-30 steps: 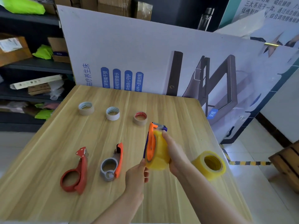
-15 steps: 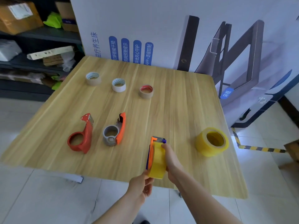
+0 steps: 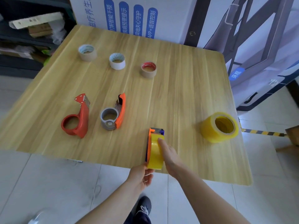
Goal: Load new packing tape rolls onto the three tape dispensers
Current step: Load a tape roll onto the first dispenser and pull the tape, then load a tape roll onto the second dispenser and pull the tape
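Lower now, left hand (image 3: 141, 175) and right hand (image 3: 169, 156) hold the dispenser (image 3: 152, 131) (fingers (image 3: 161, 143) around it).

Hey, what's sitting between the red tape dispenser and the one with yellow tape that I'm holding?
In the head view, the grey-and-orange dispenser lies on the table between the red dispenser and the held dispenser.

Wooden table (image 3: 186, 97) on pale tiled floor (image 3: 48, 188), printed board (image 3: 174, 16) behind.

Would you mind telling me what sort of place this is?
Probably a stockroom or packing area: shelves holding cardboard boxes on the left, a large printed carton behind the wooden table, and tape dispensers with tape rolls laid out on it.
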A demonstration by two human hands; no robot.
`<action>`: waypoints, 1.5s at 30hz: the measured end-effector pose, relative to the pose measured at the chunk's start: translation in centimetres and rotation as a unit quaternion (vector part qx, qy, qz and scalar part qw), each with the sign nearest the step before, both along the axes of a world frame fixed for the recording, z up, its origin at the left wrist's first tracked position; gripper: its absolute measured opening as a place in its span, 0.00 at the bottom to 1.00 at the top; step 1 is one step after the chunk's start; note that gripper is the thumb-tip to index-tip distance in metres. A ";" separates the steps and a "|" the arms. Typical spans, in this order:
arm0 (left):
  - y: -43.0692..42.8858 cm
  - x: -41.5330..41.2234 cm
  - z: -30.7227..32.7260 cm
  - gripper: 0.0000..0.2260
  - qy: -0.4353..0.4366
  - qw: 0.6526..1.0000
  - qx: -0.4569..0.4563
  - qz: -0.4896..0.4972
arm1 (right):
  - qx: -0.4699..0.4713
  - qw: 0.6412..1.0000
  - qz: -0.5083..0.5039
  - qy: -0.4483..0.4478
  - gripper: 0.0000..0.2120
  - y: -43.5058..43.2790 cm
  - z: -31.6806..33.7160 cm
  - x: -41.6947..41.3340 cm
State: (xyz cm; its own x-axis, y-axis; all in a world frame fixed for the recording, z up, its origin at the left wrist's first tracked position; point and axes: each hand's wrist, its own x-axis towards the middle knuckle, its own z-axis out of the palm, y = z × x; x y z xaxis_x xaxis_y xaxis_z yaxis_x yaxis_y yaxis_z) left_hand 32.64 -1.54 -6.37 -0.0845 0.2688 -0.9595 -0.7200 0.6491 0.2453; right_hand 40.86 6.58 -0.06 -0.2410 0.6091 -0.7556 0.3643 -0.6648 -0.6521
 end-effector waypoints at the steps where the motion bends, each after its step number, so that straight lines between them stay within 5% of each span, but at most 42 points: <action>1: 0.0 -0.1 -0.1 0.06 0.002 1.000 0.000 -0.011 | 0.000 1.000 0.006 0.005 0.14 0.0 -0.1 0.1; 10: 0.3 -2.0 1.4 0.05 0.038 0.973 0.009 -0.227 | 0.010 0.999 0.046 0.016 0.16 0.1 0.4 0.2; 17: 2.0 -4.5 4.3 0.05 0.213 0.890 0.039 -0.402 | 0.103 0.984 0.082 -0.121 0.25 -0.1 1.7 0.6; 19: 3.0 -5.2 5.2 0.06 0.302 0.846 0.064 -0.436 | 0.129 0.975 0.105 -0.148 0.26 0.0 2.6 1.0; 24: 5.8 -6.0 8.9 0.10 0.513 0.644 0.100 -0.559 | 0.236 0.914 0.183 -0.274 0.27 1.6 4.5 2.9; 35: 11.1 -0.5 13.8 0.12 0.653 0.347 0.240 -0.629 | 0.343 0.767 0.248 -0.482 0.19 4.8 8.0 8.9; 45: 17.5 8.2 13.7 0.13 0.654 0.254 0.258 -0.664 | 0.343 0.764 0.223 -0.499 0.15 9.8 8.0 17.6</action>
State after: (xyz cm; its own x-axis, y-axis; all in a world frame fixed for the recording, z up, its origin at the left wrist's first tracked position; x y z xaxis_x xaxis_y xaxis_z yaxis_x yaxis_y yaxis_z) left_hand 40.87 15.96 7.29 0.2527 0.9557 -0.1510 0.9671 -0.2541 0.0101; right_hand 58.42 16.41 7.92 -0.0520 0.9696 -0.2391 0.9982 0.0435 -0.0407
